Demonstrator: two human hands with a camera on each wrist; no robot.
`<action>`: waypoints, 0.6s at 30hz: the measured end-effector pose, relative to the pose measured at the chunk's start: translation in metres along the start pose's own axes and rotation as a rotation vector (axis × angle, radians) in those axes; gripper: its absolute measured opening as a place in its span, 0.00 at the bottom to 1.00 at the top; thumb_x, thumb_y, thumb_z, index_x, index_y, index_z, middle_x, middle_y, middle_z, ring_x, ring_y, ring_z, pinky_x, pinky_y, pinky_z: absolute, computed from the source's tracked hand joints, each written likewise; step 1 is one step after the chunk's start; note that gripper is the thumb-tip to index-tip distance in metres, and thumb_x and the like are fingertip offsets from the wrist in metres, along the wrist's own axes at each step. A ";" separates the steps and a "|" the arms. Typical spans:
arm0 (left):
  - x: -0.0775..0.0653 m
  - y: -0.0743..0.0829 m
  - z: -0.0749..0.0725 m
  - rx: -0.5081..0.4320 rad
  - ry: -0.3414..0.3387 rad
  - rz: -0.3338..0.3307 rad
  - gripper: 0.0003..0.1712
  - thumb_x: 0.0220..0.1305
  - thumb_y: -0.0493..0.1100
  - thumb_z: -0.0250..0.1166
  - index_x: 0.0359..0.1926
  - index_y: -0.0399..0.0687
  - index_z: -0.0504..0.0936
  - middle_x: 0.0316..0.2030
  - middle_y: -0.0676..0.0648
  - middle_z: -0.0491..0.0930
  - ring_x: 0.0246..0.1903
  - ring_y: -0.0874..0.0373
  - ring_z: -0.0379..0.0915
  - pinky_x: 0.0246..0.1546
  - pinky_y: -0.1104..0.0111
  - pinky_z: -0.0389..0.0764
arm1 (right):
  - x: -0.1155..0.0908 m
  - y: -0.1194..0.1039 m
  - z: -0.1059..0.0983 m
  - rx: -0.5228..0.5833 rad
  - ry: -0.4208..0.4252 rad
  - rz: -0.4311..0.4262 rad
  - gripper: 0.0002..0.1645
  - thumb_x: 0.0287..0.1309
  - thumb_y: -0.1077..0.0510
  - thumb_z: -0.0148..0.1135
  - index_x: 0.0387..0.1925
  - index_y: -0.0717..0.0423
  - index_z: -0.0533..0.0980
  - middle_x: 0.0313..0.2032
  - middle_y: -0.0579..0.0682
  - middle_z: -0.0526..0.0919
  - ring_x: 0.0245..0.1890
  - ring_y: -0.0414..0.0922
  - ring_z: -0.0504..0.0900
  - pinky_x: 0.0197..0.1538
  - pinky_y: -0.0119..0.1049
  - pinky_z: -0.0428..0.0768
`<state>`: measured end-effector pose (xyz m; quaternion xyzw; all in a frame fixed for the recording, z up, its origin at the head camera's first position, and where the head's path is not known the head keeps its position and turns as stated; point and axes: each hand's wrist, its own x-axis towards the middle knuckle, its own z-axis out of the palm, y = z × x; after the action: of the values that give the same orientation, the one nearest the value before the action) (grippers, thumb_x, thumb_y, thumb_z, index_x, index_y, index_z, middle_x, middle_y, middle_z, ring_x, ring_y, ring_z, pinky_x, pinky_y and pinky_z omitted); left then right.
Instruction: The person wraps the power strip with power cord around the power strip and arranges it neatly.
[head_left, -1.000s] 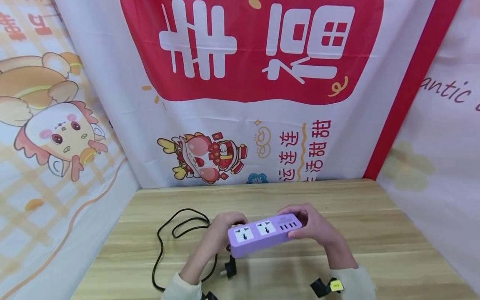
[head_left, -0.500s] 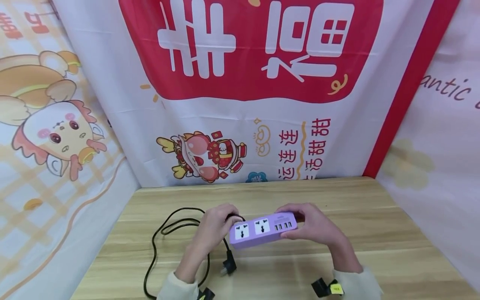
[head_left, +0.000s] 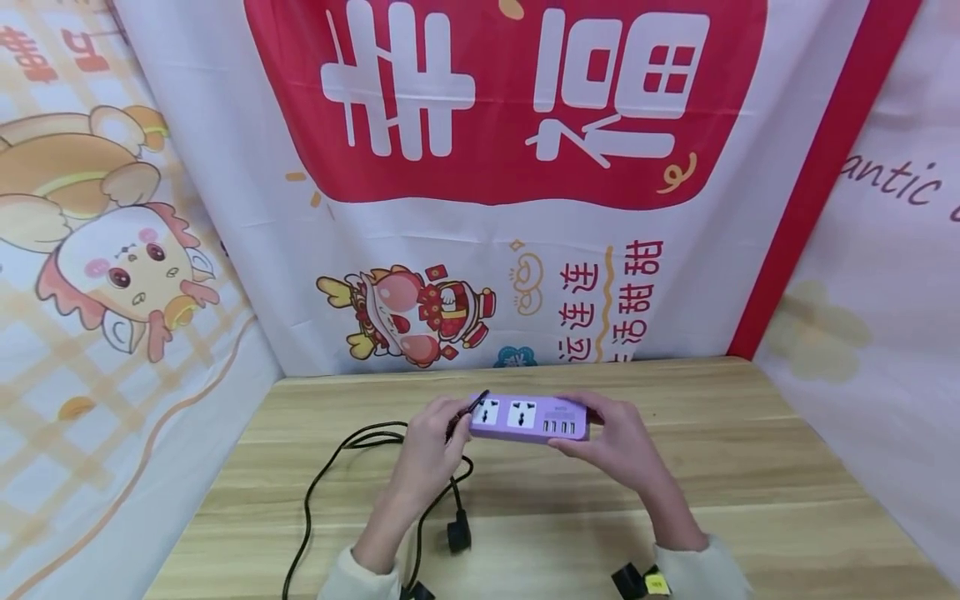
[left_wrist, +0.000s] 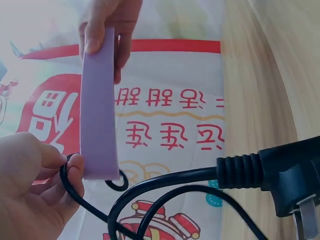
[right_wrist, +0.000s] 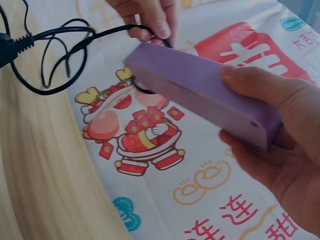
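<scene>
A purple power strip [head_left: 528, 417] with two white sockets and a row of USB ports is held up above the table. My right hand [head_left: 611, 442] grips its right end, thumb on one long side and fingers on the other, as the right wrist view also shows. At the left end, my left hand [head_left: 431, 446] pinches the black power cord [left_wrist: 75, 195] between thumb and fingers. The cord crosses over the strip's left corner in the head view. Below the left hand hangs the black plug [head_left: 458, 532], its metal prongs seen in the left wrist view.
The cord's long loop [head_left: 309, 500] trails over the left part of the wooden table [head_left: 750, 467]. A printed cloth [head_left: 675, 283] with red characters hangs behind the table's back edge. Patterned cloth walls [head_left: 135, 400] close in both sides.
The strip has risen toward the back and levelled out, its top tipped more toward me. My left hand has drawn the cord up across its left end. The cord's loops have shifted.
</scene>
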<state>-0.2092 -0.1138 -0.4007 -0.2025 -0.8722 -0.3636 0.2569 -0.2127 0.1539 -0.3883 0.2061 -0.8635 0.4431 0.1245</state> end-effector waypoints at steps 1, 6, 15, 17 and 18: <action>0.001 0.001 0.000 -0.033 0.004 -0.017 0.12 0.66 0.35 0.65 0.50 0.37 0.83 0.37 0.46 0.84 0.31 0.64 0.79 0.34 0.72 0.83 | 0.001 0.000 0.002 -0.006 0.025 -0.004 0.33 0.46 0.53 0.80 0.57 0.52 0.79 0.48 0.51 0.86 0.42 0.41 0.85 0.44 0.28 0.83; 0.004 0.005 -0.002 -0.242 0.008 -0.124 0.11 0.67 0.32 0.63 0.49 0.35 0.81 0.36 0.42 0.85 0.31 0.62 0.83 0.36 0.75 0.84 | 0.008 0.002 0.009 0.025 0.127 -0.018 0.33 0.47 0.55 0.80 0.57 0.52 0.79 0.50 0.52 0.86 0.43 0.44 0.84 0.46 0.27 0.82; 0.006 0.004 0.005 -0.495 -0.055 -0.195 0.08 0.72 0.33 0.57 0.43 0.35 0.82 0.30 0.38 0.85 0.32 0.52 0.86 0.39 0.67 0.86 | 0.027 0.009 0.020 0.279 0.250 0.190 0.35 0.47 0.47 0.79 0.58 0.48 0.79 0.55 0.54 0.82 0.50 0.51 0.82 0.46 0.29 0.84; 0.006 0.002 0.008 -0.520 -0.080 -0.183 0.09 0.73 0.33 0.56 0.42 0.35 0.83 0.30 0.37 0.86 0.33 0.49 0.87 0.42 0.68 0.86 | 0.032 0.010 0.020 0.341 0.268 0.262 0.36 0.46 0.47 0.80 0.59 0.47 0.78 0.57 0.54 0.80 0.53 0.51 0.80 0.46 0.29 0.84; 0.006 0.002 0.010 -0.523 -0.090 -0.179 0.09 0.73 0.34 0.56 0.41 0.36 0.83 0.30 0.38 0.86 0.34 0.49 0.87 0.43 0.69 0.85 | 0.033 0.011 0.020 0.368 0.276 0.294 0.36 0.46 0.47 0.80 0.59 0.47 0.78 0.57 0.54 0.79 0.53 0.51 0.79 0.46 0.29 0.83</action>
<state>-0.2163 -0.1044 -0.4023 -0.2001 -0.7736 -0.5884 0.1238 -0.2477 0.1350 -0.3941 0.0354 -0.7641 0.6297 0.1357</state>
